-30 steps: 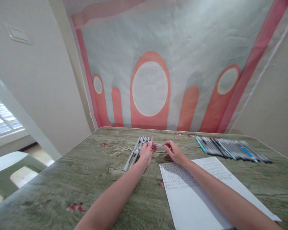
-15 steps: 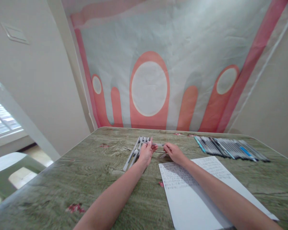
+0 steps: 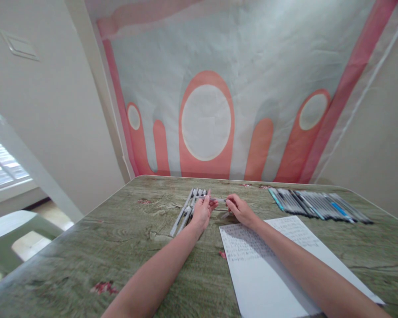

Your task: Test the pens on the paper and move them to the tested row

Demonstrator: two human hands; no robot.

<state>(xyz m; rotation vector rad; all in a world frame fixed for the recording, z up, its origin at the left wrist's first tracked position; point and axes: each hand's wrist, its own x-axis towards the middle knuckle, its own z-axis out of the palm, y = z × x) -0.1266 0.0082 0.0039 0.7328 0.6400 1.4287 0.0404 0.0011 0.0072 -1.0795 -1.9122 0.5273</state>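
A slim pen [image 3: 220, 200] spans the gap between my two hands above the table. My left hand [image 3: 203, 212] pinches its left part, beside a small group of grey pens [image 3: 181, 218] that lies partly under that hand. The fingertips of my right hand [image 3: 241, 209] close on the pen's right end. Below my right hand a small pale piece [image 3: 225, 215] shows on the table, too small to name. My right forearm crosses a white sheet [image 3: 265, 282] with handwriting near its top.
On the wood-patterned table [image 3: 86, 251], a long row of pens [image 3: 318, 205], mostly grey with a few blue, lies at the back right. A green and white chair [image 3: 16, 243] stands left of the table. A wall with a pink and grey covering rises behind it.
The fingers of my right hand have shifted slightly at the pen's end. My left hand and the pens on the table look unmoved.
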